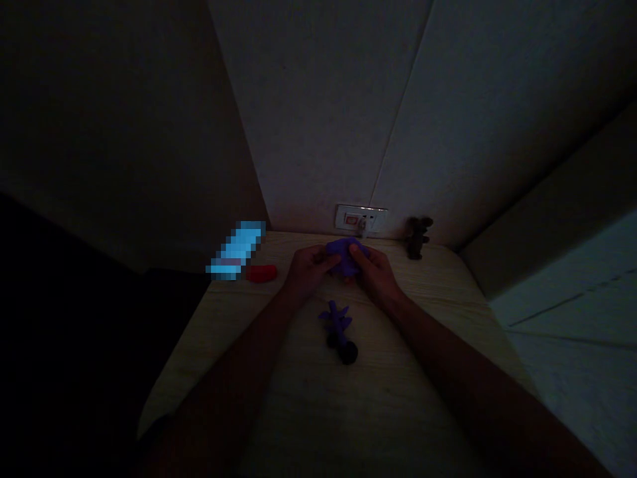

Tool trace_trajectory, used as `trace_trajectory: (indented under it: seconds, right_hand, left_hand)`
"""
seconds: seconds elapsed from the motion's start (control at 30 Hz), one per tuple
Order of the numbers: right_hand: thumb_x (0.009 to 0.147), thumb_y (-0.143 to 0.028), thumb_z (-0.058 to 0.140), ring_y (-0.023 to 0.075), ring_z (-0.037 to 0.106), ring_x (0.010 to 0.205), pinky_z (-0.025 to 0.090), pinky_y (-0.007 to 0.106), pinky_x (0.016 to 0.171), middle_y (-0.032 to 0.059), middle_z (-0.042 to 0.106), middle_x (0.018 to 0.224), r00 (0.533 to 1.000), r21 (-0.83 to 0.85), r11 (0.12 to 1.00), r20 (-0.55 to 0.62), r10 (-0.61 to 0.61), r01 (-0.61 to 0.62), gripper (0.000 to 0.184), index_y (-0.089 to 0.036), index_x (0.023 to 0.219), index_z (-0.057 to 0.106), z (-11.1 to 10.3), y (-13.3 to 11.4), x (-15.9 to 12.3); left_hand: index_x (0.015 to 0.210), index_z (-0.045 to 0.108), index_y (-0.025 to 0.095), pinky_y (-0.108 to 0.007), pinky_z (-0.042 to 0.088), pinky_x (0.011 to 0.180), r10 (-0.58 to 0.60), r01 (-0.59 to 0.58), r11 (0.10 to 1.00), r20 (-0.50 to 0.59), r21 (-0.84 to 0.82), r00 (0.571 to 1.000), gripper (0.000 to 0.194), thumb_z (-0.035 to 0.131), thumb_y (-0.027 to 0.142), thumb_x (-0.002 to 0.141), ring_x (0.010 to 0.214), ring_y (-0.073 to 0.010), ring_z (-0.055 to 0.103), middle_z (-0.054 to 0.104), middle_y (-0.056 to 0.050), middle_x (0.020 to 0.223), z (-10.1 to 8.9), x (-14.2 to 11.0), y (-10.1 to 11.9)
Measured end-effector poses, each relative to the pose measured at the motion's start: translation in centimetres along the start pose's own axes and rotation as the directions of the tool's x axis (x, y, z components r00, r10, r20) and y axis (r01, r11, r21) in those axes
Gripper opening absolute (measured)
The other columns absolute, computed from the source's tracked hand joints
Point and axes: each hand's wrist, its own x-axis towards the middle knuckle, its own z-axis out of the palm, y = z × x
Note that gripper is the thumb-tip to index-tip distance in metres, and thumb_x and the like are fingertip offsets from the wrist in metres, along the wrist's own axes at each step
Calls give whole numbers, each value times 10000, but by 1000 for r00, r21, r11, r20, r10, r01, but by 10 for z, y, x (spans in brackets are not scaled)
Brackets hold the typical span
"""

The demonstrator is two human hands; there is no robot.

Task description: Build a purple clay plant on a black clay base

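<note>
Both hands hold a flattened purple piece (343, 256) that looks like modelling clay, above the far middle of the table. My left hand (308, 269) grips its left side, thumb lying across the front. On the other side my right hand (374, 269) pinches it, its thumb pressed on the top right part. A bit of red shows just below the piece; I cannot tell whether it is a fingertip or clay. Nearer to me lies a purple stick-like figure (337, 322) with short side pieces and a round black end (348, 352).
A red block (261, 273) lies left of my hands, beside a bright, pixelated blue shape (237, 249). At the back right stands a small dark figure (417, 237). A wall socket (361, 218) sits behind the wooden table (223, 332). The room is dim.
</note>
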Motion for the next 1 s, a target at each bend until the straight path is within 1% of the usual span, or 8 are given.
trace_trajectory:
  seconds: [0.13, 0.27, 0.43, 0.57, 0.7, 0.83, 0.93, 1.0]
  right_hand:
    - [699, -536, 920, 159, 631, 555, 519, 278, 536, 14, 743, 708, 1000, -57, 998, -31, -6, 5, 410, -191, 844, 751, -1, 1, 0]
    - [699, -495, 924, 137, 578, 494, 461, 262, 477, 2, 707, 637, 997, -32, 999, -74, 19, -21, 367, -190, 739, 723, 2, 0, -2]
    - [721, -561, 889, 130, 548, 438, 418, 255, 410, 3, 691, 598, 997, -40, 998, -56, 51, -53, 412, -197, 716, 697, 5, -2, -3]
    - [782, -683, 789, 140, 585, 441, 455, 256, 419, 5, 699, 605, 999, -48, 998, 4, 34, -34, 493, -198, 785, 698, 4, -5, 0]
    - [613, -542, 956, 141, 652, 557, 538, 263, 549, 9, 777, 754, 1000, 16, 1000, 2, 20, -20, 478, -200, 886, 764, -1, -6, 2]
    - [635, -518, 950, 141, 615, 506, 495, 267, 513, 9, 740, 631, 999, -53, 998, -35, 21, -23, 385, -187, 727, 775, -4, -3, 1]
    - [662, -539, 932, 134, 551, 416, 426, 266, 425, 2, 694, 545, 998, -57, 998, -60, 17, -20, 400, -191, 667, 736, -4, -2, 0]
    - [675, -563, 920, 134, 528, 387, 398, 266, 389, -4, 673, 521, 997, -51, 998, -69, 22, -25, 417, -197, 681, 719, -3, -2, 0]
  left_hand:
    - [779, 755, 157, -313, 550, 607, -10, 10, 1000, 10, 17, 1000, 378, 843, 523, 746, 598, -196, 694, 751, -47, 691, 2, -4, 7]
    - [683, 711, 166, -277, 501, 542, -7, 6, 999, 17, 49, 1000, 416, 832, 558, 750, 529, -164, 638, 694, -21, 603, 1, -3, 5]
    - [652, 667, 173, -252, 423, 514, -32, 31, 999, -15, -40, 999, 392, 759, 519, 812, 509, -127, 559, 635, 2, 575, -1, 2, -7]
    - [763, 685, 174, -251, 447, 574, -3, -4, 996, -74, -93, 997, 378, 753, 541, 818, 585, -129, 575, 657, 7, 668, -1, 6, -12]
    - [851, 708, 170, -253, 499, 694, 33, -52, 992, -166, -114, 986, 377, 804, 528, 784, 733, -141, 635, 709, -8, 807, -2, 6, -9]
    - [960, 772, 160, -296, 537, 804, -23, 23, 1000, 5, -7, 1000, 395, 907, 418, 693, 827, -180, 702, 784, -47, 927, -4, 0, 0]
    - [853, 792, 145, -313, 536, 772, -65, 57, 993, 73, 105, 995, 359, 953, 367, 620, 776, -194, 709, 800, -64, 878, -6, -4, 6]
    - [800, 791, 149, -329, 544, 759, -69, 63, 995, 77, 78, 995, 344, 970, 349, 585, 745, -201, 711, 801, -67, 837, -6, -4, 7]
